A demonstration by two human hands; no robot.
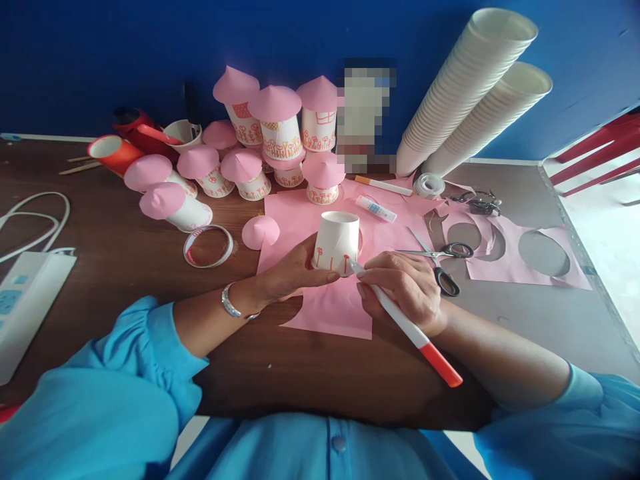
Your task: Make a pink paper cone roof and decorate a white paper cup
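A white paper cup stands upside down over pink paper, with small red flower marks and strokes near its lower rim. My left hand grips the cup from the left, thumb across its front at the bottom. Between the closed fingers of my right hand is a white marker with a red end. Its tip meets the cup's lower right side, beside a red stroke. Whether the tip touches the cup is hard to tell.
Decorated cups with pink cone roofs stand at the back. Tall cup stacks lean against the blue wall. Scissors, a glue stick and cut pink sheets lie right; a paper ring and power strip are left.
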